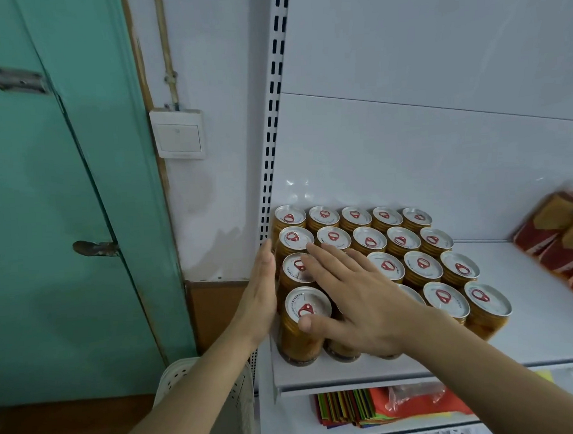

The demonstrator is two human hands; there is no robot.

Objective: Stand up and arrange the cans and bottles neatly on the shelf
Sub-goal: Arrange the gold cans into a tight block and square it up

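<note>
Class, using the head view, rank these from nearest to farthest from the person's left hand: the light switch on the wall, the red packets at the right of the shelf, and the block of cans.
1. The block of cans: the left hand lies flat against its left side.
2. The light switch: up on the wall, left of the shelf upright.
3. The red packets: far right end of the shelf.

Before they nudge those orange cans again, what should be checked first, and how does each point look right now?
1. Cans all upright: ok, every visible top faces up.
2. Rows straight: ok for the right columns; cannot tell under the right hand.
3. Left hand flat against the left column's side, no grip: ok.
4. Right hand open over the can tops, fingers straight: ok.
5. Front cans fully on the shelf: ok, bases sit behind its edge.
6. Gap to the red packets: ok, they lie apart.
</note>
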